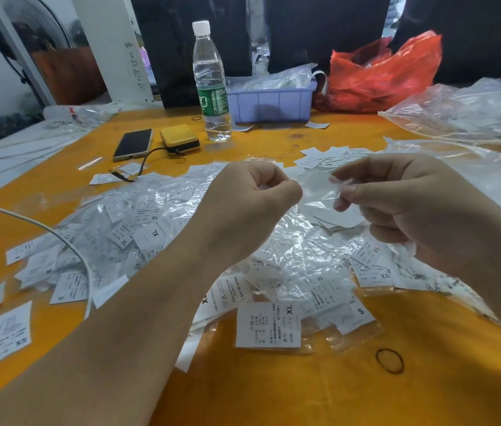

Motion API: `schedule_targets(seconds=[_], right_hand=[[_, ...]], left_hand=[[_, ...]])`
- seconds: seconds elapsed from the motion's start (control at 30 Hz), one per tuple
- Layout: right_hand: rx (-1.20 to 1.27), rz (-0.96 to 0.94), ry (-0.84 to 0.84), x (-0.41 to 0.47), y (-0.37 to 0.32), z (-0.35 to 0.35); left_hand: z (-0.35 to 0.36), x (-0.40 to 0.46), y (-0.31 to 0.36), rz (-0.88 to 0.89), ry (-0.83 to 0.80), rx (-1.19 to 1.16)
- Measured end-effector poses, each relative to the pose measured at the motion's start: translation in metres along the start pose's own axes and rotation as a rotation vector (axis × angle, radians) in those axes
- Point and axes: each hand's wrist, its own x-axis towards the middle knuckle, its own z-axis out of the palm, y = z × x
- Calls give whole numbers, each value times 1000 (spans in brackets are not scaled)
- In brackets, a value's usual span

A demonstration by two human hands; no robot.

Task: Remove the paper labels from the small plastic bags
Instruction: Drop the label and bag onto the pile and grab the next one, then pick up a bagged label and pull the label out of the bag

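I am holding one small plastic bag (320, 192) up over the middle of the orange worktop (274, 388), my left hand (252, 195) pinching one end with curled fingers and my right hand (397, 201) pinching the other. Below, a heap of bagged labels (267, 324) is lying spread toward the worktop's near edge.

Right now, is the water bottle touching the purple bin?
Cannot tell. In the head view the water bottle overlaps the left edge of the purple bin, standing in front of it, so any gap between them is hidden.
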Motion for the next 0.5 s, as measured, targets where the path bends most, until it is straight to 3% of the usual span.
schedule_targets(seconds=[0.17, 0.3, 0.5], right_hand=[[-55, -61, -95, -1, 1, 0], [-34, -51, -294, -3, -3, -1], [89, 3, -296, 0, -2, -8]], left_hand=[[-2, -1, 3, 72, 120, 76], [0, -3, 5, -8, -81, 67], [0, -6, 8, 32, -152, 4]])
